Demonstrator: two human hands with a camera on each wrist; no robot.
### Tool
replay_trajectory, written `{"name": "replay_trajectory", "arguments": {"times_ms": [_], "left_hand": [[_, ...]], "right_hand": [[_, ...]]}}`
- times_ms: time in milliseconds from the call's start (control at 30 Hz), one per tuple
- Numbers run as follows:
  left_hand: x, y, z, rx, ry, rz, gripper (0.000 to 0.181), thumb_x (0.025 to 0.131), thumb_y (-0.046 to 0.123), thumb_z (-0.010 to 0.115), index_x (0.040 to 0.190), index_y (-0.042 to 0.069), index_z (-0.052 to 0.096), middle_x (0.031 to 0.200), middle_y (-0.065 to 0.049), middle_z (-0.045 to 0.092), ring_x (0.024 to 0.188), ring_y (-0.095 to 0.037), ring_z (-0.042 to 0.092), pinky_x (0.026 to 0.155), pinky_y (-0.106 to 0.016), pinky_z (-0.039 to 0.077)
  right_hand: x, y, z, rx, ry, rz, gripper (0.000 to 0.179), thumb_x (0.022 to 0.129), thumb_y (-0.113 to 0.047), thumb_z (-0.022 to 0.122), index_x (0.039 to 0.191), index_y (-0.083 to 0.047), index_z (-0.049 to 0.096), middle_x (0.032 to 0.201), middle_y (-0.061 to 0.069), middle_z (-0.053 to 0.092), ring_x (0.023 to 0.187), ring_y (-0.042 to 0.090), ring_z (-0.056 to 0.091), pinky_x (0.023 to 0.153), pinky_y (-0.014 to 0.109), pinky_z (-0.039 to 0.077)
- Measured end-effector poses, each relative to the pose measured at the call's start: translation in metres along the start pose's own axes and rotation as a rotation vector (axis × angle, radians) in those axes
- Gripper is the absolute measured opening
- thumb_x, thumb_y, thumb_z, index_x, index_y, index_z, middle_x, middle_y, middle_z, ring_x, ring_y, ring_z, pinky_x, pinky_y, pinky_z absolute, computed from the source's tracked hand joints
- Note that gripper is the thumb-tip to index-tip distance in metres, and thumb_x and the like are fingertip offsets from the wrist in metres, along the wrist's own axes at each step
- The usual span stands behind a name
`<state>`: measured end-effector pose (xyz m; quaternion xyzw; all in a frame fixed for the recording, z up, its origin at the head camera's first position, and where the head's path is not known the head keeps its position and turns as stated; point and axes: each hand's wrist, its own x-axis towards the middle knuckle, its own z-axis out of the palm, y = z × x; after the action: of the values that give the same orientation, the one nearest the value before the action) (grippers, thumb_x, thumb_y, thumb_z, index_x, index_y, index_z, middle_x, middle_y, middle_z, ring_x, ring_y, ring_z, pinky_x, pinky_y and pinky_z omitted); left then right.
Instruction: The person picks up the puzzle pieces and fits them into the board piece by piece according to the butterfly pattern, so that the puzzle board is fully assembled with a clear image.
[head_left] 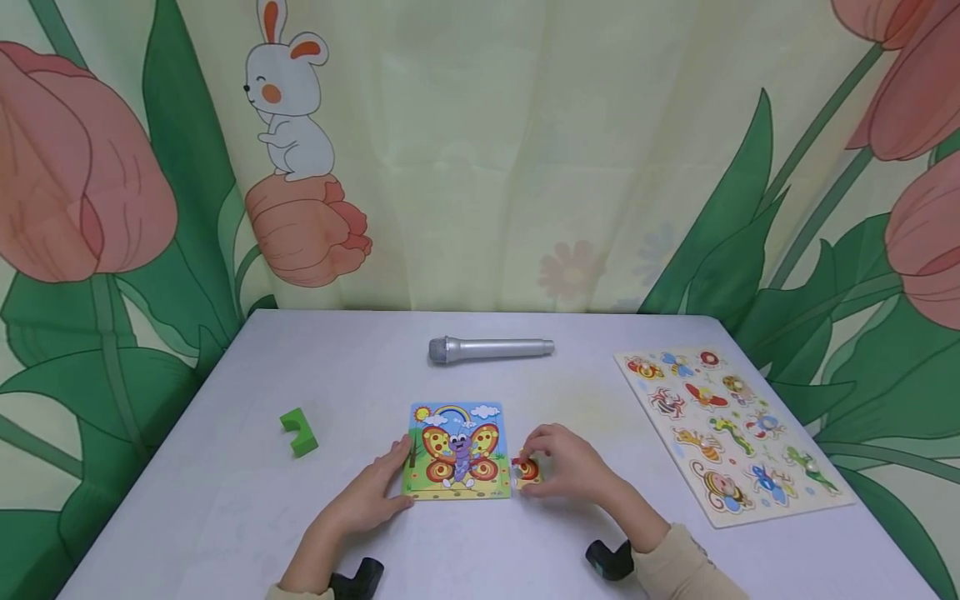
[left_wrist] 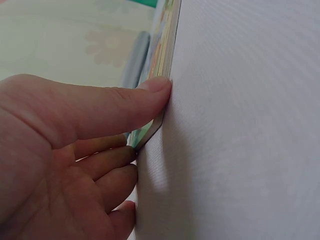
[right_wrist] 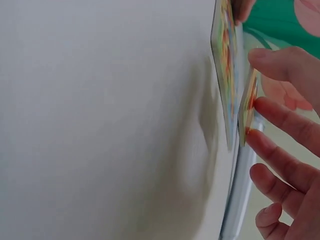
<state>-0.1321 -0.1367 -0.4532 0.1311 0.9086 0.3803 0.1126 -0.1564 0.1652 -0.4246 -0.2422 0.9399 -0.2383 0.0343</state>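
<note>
A square butterfly picture puzzle (head_left: pixel 456 450) lies near the table's front middle. My left hand (head_left: pixel 369 492) rests against its left side, fingertips at the edge and thumb by the lower left corner. In the left wrist view, the straight thumb (left_wrist: pixel 117 107) presses the board's edge, the other fingers loosely bent beside it. Just right of the puzzle, my right hand (head_left: pixel 566 465) pinches a small puzzle piece (head_left: pixel 528 471) with a red and yellow round pattern. From the right wrist, this piece (right_wrist: pixel 248 110) appears tilted between thumb and two fingertips, close beside the puzzle (right_wrist: pixel 226 70).
Behind the puzzle lies a silver toy microphone (head_left: pixel 491 349). A green notched block (head_left: pixel 299 432) sits to the left. On the right is a large white insect puzzle board (head_left: pixel 731 433). A printed curtain (head_left: pixel 480 167) hangs behind the table (head_left: pixel 225 500).
</note>
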Motion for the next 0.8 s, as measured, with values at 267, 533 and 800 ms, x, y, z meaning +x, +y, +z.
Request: {"name": "replay_trajectory", "arguments": {"times_ms": [267,533,800], "left_hand": [[0.000,0.001,-0.001,0.000,0.004,0.008,0.077,0.078,0.008,0.069,0.142,-0.002,0.027,0.146,-0.019,0.026,0.135,-0.034,0.021,0.109,-0.050,0.017],[0.000,0.000,-0.002,-0.002,-0.001,0.007,0.076,0.079,0.008,0.069,0.142,-0.002,0.026,0.146,-0.019,0.026,0.135,-0.035,0.021,0.108,-0.051,0.017],[0.000,-0.001,-0.001,-0.008,0.003,0.016,0.077,0.079,0.009,0.069,0.142,-0.002,0.027,0.146,-0.018,0.026,0.135,-0.034,0.021,0.108,-0.051,0.017]], "right_hand": [[0.024,-0.022,0.015,-0.060,-0.026,-0.029,0.026,0.066,-0.038,0.080,0.083,-0.021,0.069,0.093,-0.008,0.058,0.091,0.013,0.052,0.077,0.033,0.049],[0.036,-0.033,0.025,-0.127,-0.044,-0.032,0.029,0.065,-0.042,0.079,0.085,-0.022,0.072,0.097,-0.003,0.060,0.094,0.016,0.052,0.075,0.033,0.048],[0.039,-0.041,0.026,-0.172,-0.044,-0.036,0.030,0.064,-0.042,0.080,0.084,-0.021,0.073,0.097,-0.002,0.061,0.093,0.016,0.051,0.071,0.030,0.047]]}}
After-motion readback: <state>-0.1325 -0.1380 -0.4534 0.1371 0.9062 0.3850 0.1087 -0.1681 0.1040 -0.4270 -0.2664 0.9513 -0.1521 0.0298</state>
